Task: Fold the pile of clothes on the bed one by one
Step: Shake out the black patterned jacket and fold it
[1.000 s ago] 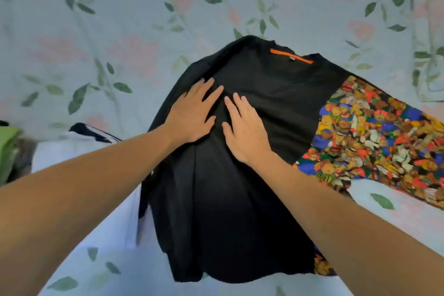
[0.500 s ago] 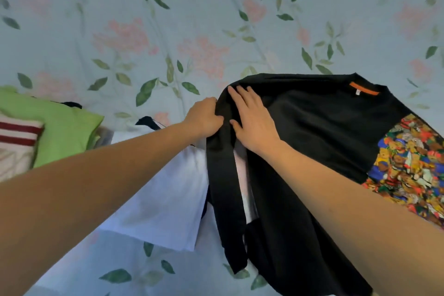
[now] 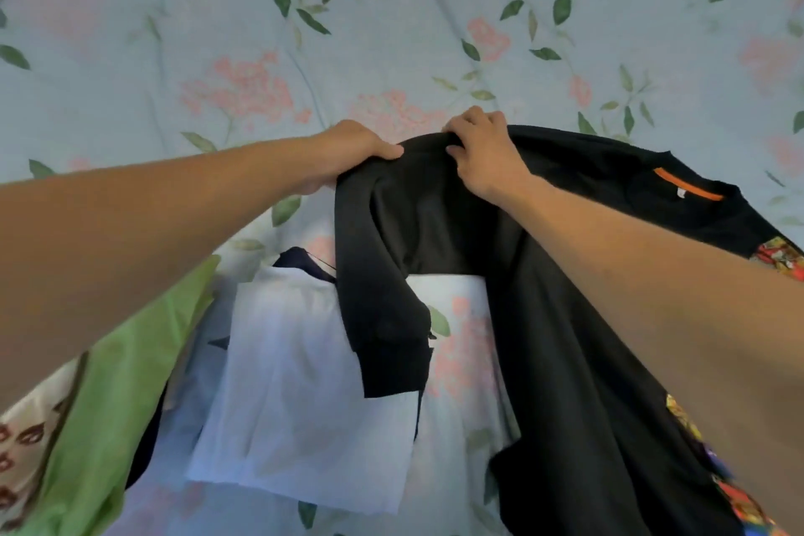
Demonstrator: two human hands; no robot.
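Bed sheet [image 3: 217, 57] is lying mostly hidden under clothes. Black shirt [image 3: 587, 318] is running off frame at right, partly behind the right arm; its sleeve [image 3: 387, 318] is hanging over the white shirt [image 3: 296, 405]. Green garment [image 3: 108, 426] is being cut off at left. Left hand [image 3: 352, 148] and right hand [image 3: 483, 152] are both gripping the black shoulder edge, fingers curled.

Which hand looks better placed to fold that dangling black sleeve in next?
Probably the left hand. It grips the black shirt at the shoulder edge right above the hanging sleeve. The right hand grips farther in, toward the collar.
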